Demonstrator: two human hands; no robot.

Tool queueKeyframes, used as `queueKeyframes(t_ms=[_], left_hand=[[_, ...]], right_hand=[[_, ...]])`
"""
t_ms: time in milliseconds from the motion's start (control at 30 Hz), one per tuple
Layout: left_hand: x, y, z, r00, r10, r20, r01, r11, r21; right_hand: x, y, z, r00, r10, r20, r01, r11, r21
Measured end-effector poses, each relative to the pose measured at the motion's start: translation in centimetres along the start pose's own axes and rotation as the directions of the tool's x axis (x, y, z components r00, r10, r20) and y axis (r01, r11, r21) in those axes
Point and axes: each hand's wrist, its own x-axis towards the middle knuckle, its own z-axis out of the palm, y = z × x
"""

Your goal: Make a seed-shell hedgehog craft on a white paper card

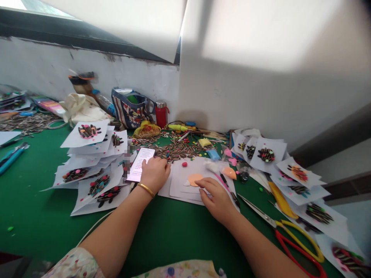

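My left hand [154, 174], with a gold bangle at the wrist, rests over the right edge of a lit phone [141, 164]; its fingers are spread and hold nothing. Just right of it lies a stack of white paper [179, 193]. On the top sheet are a flat orange clay disc [195, 179] and a small white lump [187, 183]. My right hand [216, 197] hovers at the disc's right edge, fingers apart with nothing between them. A red clay ball [184, 164] sits near the paper's back edge.
Sheets with seed pictures are piled at the left [97, 185] and right [295, 170]. Scissors [272, 222] lie right of my right hand. Loose seeds [176, 150], a red flask [161, 114] and a striped bag [130, 110] are behind. A cable [92, 227] runs beside my left forearm.
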Motion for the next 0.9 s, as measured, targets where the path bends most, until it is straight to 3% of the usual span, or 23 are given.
queueKeyframes(t_ms=[133,300,467,667,900], left_hand=[[-0.8,1.1,0.1,0.985,0.16,-0.069,-0.168,0.976,-0.14],[-2.9,4.0,0.7,0.927,0.356,-0.118,-0.368,0.805,-0.464],[-4.4,5.7,0.3,0.932,0.355,-0.077,-0.328,0.732,-0.597],[-4.8,6.0,0.1,0.931,0.354,-0.091,-0.308,0.626,-0.716],[-5.1,6.2,0.2,0.932,0.35,-0.096,-0.308,0.624,-0.719]], right_hand=[[0.0,-0.1,0.0,1.0,-0.012,-0.01,0.012,1.0,-0.005],[0.1,-0.3,-0.3,0.999,-0.036,-0.03,0.035,0.999,-0.008],[0.0,-0.6,-0.4,0.996,-0.067,-0.066,0.069,0.997,0.025],[0.0,-1.0,-0.4,0.992,-0.096,-0.076,0.099,0.994,0.035],[-0.1,-1.0,-0.4,0.99,-0.11,-0.089,0.114,0.993,0.034]])
